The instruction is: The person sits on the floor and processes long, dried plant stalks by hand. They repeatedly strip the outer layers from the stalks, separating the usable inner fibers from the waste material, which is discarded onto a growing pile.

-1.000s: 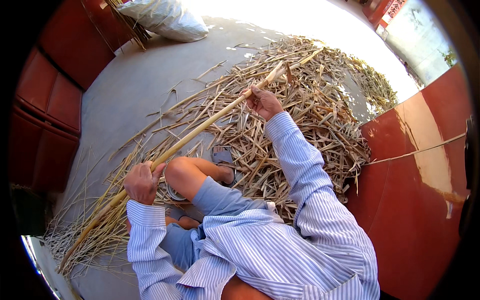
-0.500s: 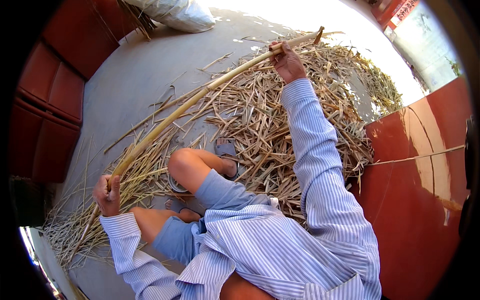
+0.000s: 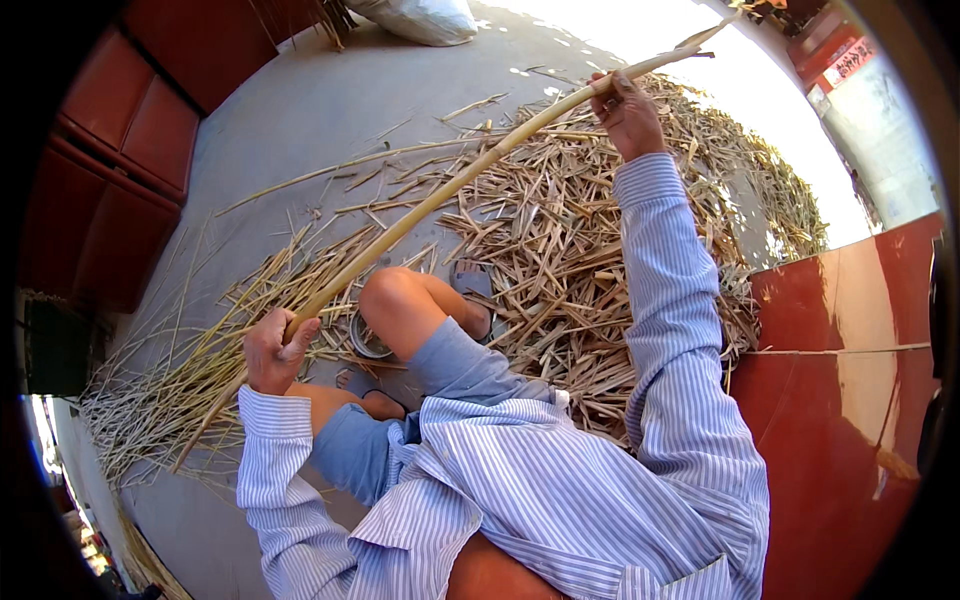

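Above the litter of dry husks [image 3: 560, 250], a long, stiff yet probably light cane [image 3: 470, 170] is gripped near both ends, the left hand [image 3: 275, 350] and right hand [image 3: 628, 112] each closed around it.

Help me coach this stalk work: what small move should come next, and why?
Probably slide the right hand a little further toward the tip of the long cane stalk. The left hand already anchors the lower end near the raised knee, while a short stretch beyond the right hand remains unhandled above the pile of stripped leaves.
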Tool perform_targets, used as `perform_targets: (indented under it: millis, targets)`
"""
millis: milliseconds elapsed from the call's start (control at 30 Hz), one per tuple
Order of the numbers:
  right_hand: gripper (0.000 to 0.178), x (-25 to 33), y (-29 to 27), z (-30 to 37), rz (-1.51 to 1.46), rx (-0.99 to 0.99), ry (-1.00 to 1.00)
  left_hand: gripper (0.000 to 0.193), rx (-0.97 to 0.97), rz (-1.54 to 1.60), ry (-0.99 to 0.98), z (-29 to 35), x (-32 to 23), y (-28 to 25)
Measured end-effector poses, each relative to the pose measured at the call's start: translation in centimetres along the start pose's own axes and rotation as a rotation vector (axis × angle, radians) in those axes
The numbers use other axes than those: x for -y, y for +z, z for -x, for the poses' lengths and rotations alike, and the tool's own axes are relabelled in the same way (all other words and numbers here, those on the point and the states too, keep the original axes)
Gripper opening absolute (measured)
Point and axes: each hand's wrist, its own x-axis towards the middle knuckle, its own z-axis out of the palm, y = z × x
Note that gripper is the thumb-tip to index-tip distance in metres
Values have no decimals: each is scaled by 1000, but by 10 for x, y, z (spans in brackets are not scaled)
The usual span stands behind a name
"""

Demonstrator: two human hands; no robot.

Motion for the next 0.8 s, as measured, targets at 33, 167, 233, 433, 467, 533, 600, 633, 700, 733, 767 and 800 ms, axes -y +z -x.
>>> perform_targets:
  millis: [33,167,233,433,467,533,600,633,700,733,767,800]
  targets:
    - [19,-6,2,3,-16,62,-20,41,-24,16,3,3,-1,0]
    - [21,-43,61,46,-108,72,114,28,-39,-188,141,-16,-36,-7]
    - [23,-63,97,75,-125,122,165,25,-165,-247,234,-45,-65,5]
    - [23,-87,112,79,-115,36,258,25,-194,-140,232,-69,-76,18]
    - [21,-77,102,65,-128,-42,247,25,-179,-141,231,-64,-75,14]
    - [27,-68,52,24,-209,-80,190,25,-150,-123,218,-57,-74,6]
    - [32,-57,17,2,-330,-205,145,27,-129,-90,181,-51,-67,-3]
    - [35,-55,9,-1,-404,-279,116,27,-117,-75,164,-50,-64,-8]
    - [40,-55,1,14,-550,-170,135,28,-91,-47,129,-47,-60,-18]
    - [38,-56,3,27,-585,-52,158,30,-71,-34,100,-47,-61,-21]
    - [36,-60,9,43,-621,67,181,31,-20,-49,71,-47,-61,-23]
    - [35,-65,15,52,-656,186,203,32,31,-63,42,-46,-59,-24]
